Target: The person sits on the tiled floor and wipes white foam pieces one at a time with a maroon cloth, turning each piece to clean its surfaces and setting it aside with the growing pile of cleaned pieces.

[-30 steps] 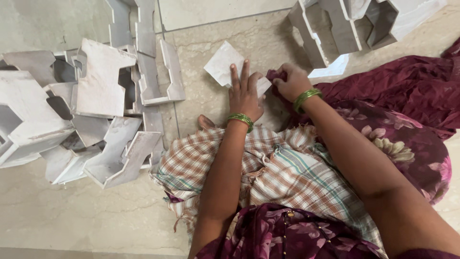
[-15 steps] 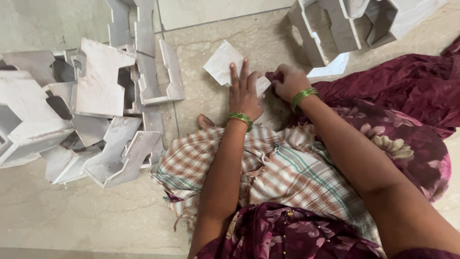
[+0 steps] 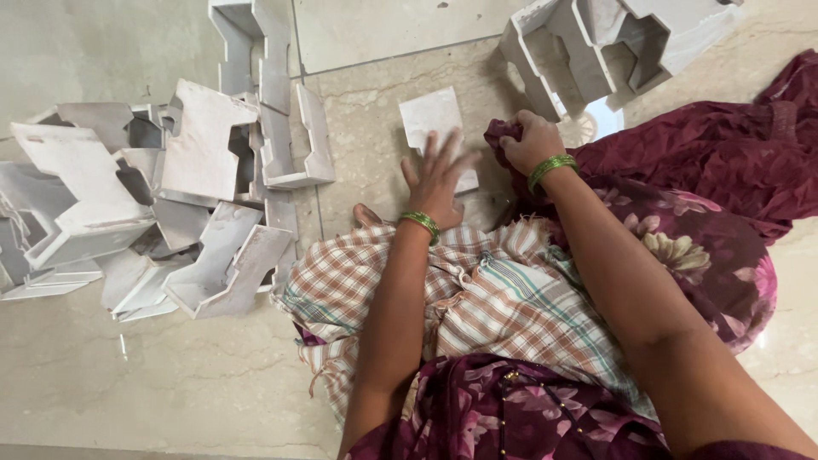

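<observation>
A flat white rectangular piece [image 3: 432, 121] lies on the marble floor in front of my knees. My left hand [image 3: 439, 179], with a green bangle at the wrist, rests palm down on its near end, fingers spread. To the right, my right hand [image 3: 533, 141], also with a green bangle, is closed around a bunch of maroon cloth [image 3: 503, 136] right beside the piece. A checked cloth [image 3: 477, 298] covers my lap under both forearms.
A heap of white moulded bracket-like pieces [image 3: 162, 204] fills the floor at the left. More of them [image 3: 613, 43] stand stacked at the top right. Maroon floral fabric [image 3: 707, 213] spreads across the right side. A bare toe [image 3: 366, 215] shows beside my left wrist.
My left hand has shifted slightly over the white piece with its fingers spread wider. My right hand stays bunched on the maroon cloth.
</observation>
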The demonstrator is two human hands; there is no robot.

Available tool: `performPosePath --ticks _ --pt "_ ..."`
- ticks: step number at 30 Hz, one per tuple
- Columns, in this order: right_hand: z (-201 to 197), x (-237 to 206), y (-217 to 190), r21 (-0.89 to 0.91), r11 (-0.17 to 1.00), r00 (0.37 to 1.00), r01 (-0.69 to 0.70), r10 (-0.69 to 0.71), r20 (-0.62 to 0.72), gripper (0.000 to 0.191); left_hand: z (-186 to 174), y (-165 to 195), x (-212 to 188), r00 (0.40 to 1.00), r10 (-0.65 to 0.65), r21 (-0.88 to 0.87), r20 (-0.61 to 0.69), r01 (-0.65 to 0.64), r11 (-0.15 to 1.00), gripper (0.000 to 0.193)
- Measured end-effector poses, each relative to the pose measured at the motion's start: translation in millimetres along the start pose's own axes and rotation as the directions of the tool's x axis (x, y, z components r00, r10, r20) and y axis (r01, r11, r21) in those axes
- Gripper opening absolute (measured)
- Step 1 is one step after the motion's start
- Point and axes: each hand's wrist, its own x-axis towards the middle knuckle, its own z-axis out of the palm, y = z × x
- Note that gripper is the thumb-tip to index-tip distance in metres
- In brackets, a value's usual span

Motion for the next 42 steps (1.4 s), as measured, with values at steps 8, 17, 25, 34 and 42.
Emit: performPosePath --ticks 8,17,25,34,42 --pt "-11.0 -21.7 -3.1 0.126 0.992 0.994 -0.021 0.035 -0.106 0.032 26.4 42.0 -12.8 0.725 -0.570 -0.497 -0.386 0.357 0.791 0.142" --pt "-49.2 -35.0 -8.8 0.300 0.945 0.969 0.130 -0.057 -0.240 0.031 22.3 24.2 -13.1 0.708 -0.420 -0.686 -0.568 -0.124 0.717 0.097" --pt "-63.7 -10.5 -14.5 0.119 0.969 0.969 0.218 -0.200 -0.146 0.031 37.1 3.0 6.6 0.924 -0.245 -0.931 -0.295 -0.335 -0.142 0.041" --pt "-69.5 -1.3 27.7 0.080 0.985 0.920 0.152 -0.111 -0.377 0.026 30.7 10.1 2.1 0.784 -0.517 -0.933 -0.344 -0.225 0.280 0.099" --pt "-86.5 -7.9 32.7 0.102 0.948 0.868 0.301 -0.228 -0.440 0.026 22.7 18.8 -15.5 0.898 -0.351 -0.663 -0.267 0.093 0.743 0.139"
